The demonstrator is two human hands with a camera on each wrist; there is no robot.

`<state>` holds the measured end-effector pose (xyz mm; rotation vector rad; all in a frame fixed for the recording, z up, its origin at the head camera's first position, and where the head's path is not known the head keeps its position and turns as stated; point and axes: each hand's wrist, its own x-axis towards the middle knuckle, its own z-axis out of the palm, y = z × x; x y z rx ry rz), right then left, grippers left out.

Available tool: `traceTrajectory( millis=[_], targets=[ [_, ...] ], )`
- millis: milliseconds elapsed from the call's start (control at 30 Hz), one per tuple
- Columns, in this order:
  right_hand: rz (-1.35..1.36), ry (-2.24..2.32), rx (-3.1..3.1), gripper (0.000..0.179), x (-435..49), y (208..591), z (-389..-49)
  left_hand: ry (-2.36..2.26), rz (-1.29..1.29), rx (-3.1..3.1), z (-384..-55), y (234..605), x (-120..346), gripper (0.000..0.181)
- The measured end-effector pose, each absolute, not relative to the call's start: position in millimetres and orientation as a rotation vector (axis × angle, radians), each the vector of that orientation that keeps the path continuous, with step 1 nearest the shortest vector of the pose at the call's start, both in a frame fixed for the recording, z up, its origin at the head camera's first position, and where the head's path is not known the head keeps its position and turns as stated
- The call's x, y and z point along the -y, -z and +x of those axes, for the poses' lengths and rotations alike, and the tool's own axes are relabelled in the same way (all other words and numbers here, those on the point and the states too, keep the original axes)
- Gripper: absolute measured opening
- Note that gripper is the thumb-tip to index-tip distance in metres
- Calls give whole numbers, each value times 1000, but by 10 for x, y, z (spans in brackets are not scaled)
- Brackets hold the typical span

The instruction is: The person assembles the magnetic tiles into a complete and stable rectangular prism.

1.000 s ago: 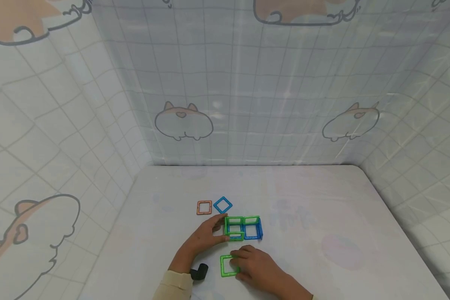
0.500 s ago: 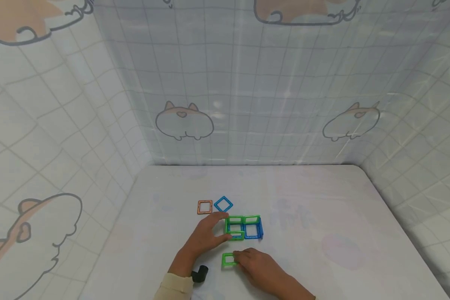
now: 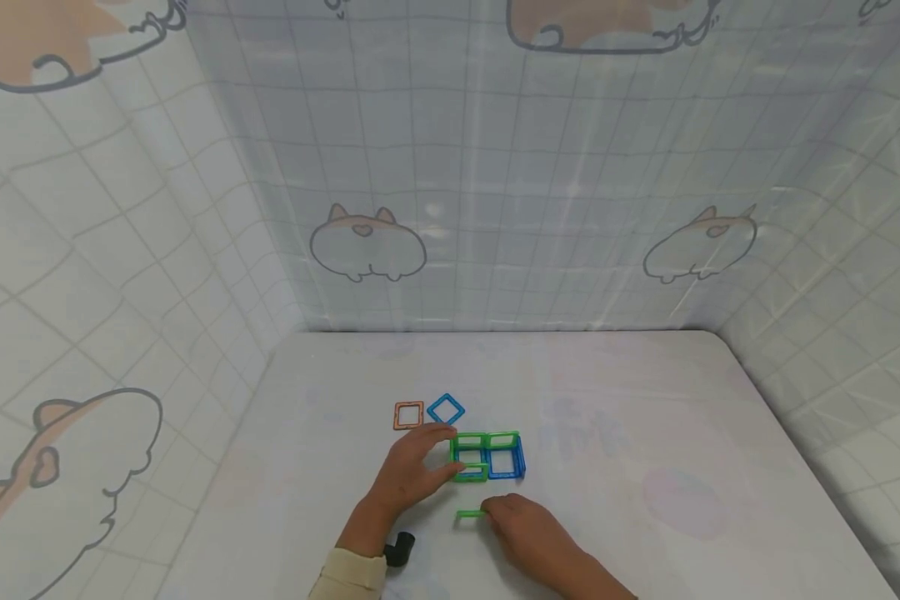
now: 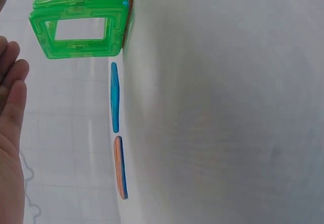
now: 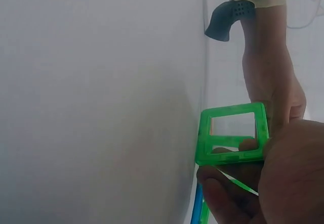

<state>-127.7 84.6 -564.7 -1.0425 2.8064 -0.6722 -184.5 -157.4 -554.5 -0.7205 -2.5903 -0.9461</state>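
Though edge-on overhead, open green square (image 5: 204, 135) wrist-side

The left grip (image 3: 411, 468) spreads thumb from fingers, while the right grip (image 3: 527, 532) pinches with bent fingers.

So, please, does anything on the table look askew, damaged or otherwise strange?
Only slightly: the loose blue square lies turned cornerwise, like a diamond, while the orange square beside it lies nearly straight. I see no spill or damage.
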Motion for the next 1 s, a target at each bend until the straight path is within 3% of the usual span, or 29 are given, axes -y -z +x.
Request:
traceTrajectory(
  millis=[400, 1000],
  targets=[
    [-1107, 761, -2952, 16, -994, 5656, -1301, 937, -850, 2527, -1885, 5486, 1462, 39],
    [-911, 789, -2952, 17, -1132, 5563, -1397, 840, -926, 2729, -1886, 5396, 1197, 21]
  ],
)
